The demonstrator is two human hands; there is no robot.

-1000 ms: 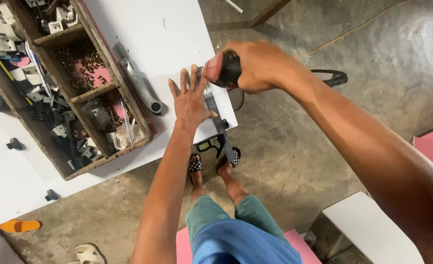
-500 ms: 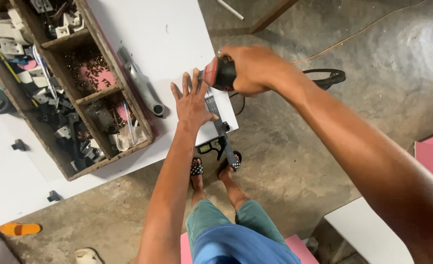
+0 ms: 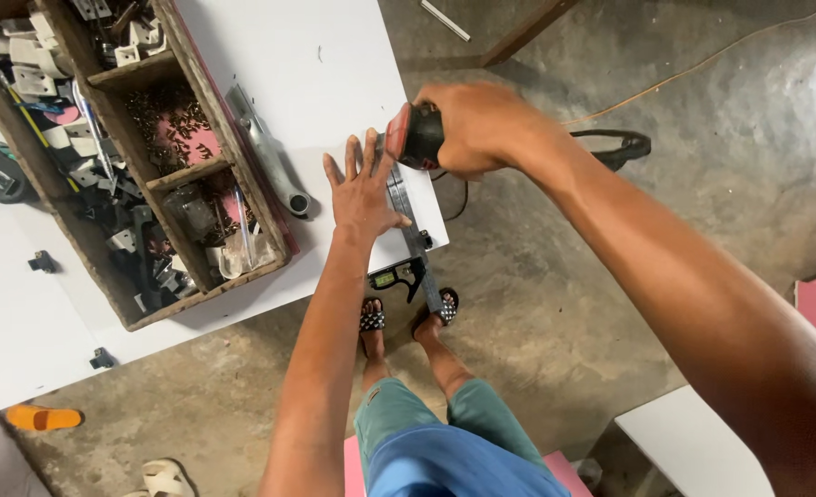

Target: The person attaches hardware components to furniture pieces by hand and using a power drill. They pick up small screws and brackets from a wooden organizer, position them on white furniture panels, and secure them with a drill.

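The left hand (image 3: 364, 191) is lying flat with fingers spread, pressing down on a metal ruler (image 3: 414, 241) at the edge of the white board (image 3: 334, 83). The right hand (image 3: 474, 129) is wrapping tight around a red and black power tool (image 3: 415, 136), right above the ruler. The tool is looking heavy and hard, so holding its thick body seems best. The ruler is looking thin, stiff and slippery.
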